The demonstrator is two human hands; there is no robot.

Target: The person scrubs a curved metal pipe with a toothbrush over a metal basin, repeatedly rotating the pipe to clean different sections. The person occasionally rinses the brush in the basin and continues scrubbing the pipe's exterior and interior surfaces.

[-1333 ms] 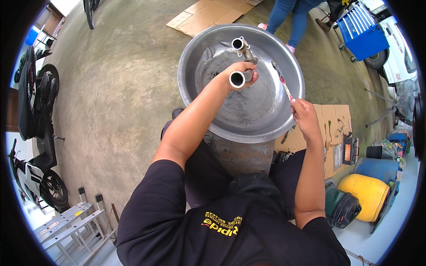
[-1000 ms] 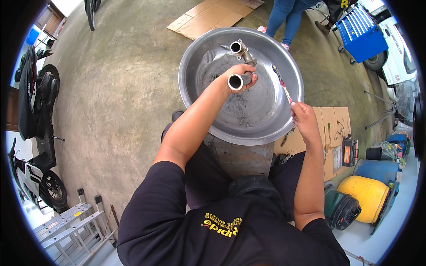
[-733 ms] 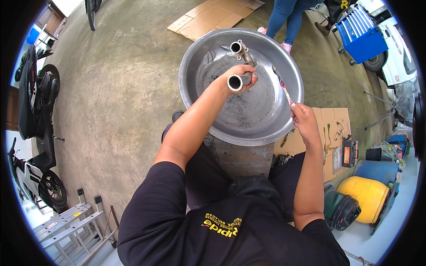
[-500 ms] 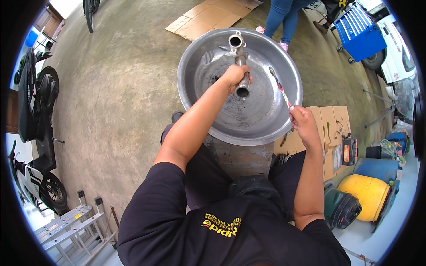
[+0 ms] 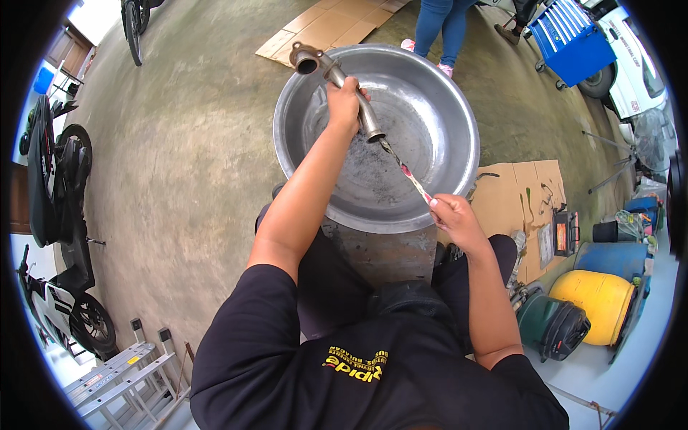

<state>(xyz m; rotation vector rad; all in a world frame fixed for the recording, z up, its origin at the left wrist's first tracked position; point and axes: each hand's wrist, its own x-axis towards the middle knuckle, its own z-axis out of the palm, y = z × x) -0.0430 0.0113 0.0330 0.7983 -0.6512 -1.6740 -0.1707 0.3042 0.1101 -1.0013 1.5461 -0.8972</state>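
Over a wide metal basin [image 5: 459, 179], my left hand [image 5: 345, 106] is closed round the middle of a metal pipe [image 5: 367, 118]. The pipe tilts, its flanged, branching end at the upper left and its plain open end toward my right hand. Between the fingers of my right hand [image 5: 455, 217] is the pale and red handle of a slim toothbrush-like brush [image 5: 414, 180]. Its dark front part reaches the pipe's open lower end, and the tip is hidden there. Dark grit and wet marks show on the basin's bottom.
Right of the basin, stained cardboard [image 5: 502, 197] carries a black battery-like box [image 5: 565, 233] and small parts. Beyond it stand a yellow drum [image 5: 591, 297] and a blue tool cart [image 5: 573, 54]. Another person's legs [image 5: 441, 32] are behind the basin. A stepladder [image 5: 118, 373] stands lower left.
My left hand has tilted the pipe, swinging its flanged end up and left. My right hand has moved left and down, bringing the brush from apart to the pipe's lower opening.
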